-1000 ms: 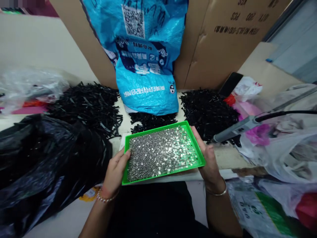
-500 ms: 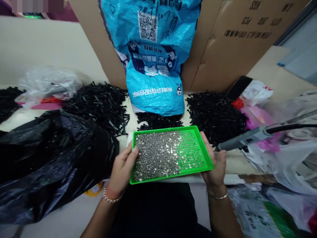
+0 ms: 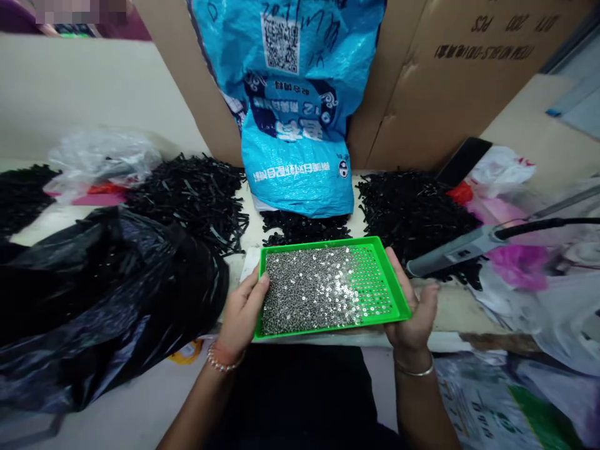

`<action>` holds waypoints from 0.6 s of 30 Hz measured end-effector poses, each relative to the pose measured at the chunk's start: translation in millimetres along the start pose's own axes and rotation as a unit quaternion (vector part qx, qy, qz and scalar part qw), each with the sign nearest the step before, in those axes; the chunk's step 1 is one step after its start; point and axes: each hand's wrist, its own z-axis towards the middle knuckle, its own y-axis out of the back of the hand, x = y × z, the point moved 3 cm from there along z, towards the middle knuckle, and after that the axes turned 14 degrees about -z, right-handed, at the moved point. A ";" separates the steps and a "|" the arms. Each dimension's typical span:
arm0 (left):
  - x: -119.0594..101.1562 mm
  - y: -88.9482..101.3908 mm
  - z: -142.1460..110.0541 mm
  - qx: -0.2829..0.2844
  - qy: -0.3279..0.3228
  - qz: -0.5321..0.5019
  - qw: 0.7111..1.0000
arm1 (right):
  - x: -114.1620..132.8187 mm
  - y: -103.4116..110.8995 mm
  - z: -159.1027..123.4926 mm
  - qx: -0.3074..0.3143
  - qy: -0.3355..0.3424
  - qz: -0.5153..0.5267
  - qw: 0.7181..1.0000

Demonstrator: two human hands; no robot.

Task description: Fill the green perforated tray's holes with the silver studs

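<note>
A shallow green plastic tray [image 3: 397, 294] with rows of small holes is held level above the table's front edge. Tiny silvery metal pieces, like small screws or rivets [image 3: 300, 294], cover its left and middle; on the right, round bright heads sit in the holes. My left hand [image 3: 241, 312] grips the tray's left end, thumb over the rim and fingers underneath. At the opposite end my right hand [image 3: 415, 315] supports the right edge from outside and below, its thumb raised off the rim. Its fingers are partly hidden behind the tray.
Piles of black strips [image 3: 187, 200] lie along the table, another pile [image 3: 412, 212] at right. Behind stand a blue printed sack [image 3: 300, 175] and a cardboard box [image 3: 435, 94]. A black plastic bag [image 3: 107, 300] bulges at left; a grey handheld tool [image 3: 450, 253] with a cable juts in from the right.
The metal pieces have spread toward the tray's right side. Both hands and the tray appear slightly further right, and the whole view has shifted a little too.
</note>
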 end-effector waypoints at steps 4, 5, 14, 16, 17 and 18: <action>0.9 -2.6 3.3 0.002 0.008 -0.039 0.999 | 4.7 -2.3 -2.5 0.001 -0.010 -0.005 1.000; 1.6 -3.3 3.8 0.003 0.008 -0.038 0.999 | 6.0 -2.3 -3.1 -0.007 -0.008 -0.003 1.000; 19.6 -13.5 7.9 0.043 0.002 -0.033 0.999 | 13.1 7.7 -10.9 -0.038 -0.008 -0.033 0.999; 22.7 -16.6 8.2 0.056 0.000 -0.027 0.998 | 15.2 9.9 -13.9 -0.023 -0.010 -0.053 0.998; 23.9 -18.3 8.0 0.065 -0.001 -0.023 0.998 | 16.8 10.9 -15.9 -0.017 -0.008 -0.062 0.998; 25.0 -20.1 7.6 0.074 -0.003 -0.018 0.997 | 18.8 12.3 -18.0 -0.018 -0.003 -0.070 0.997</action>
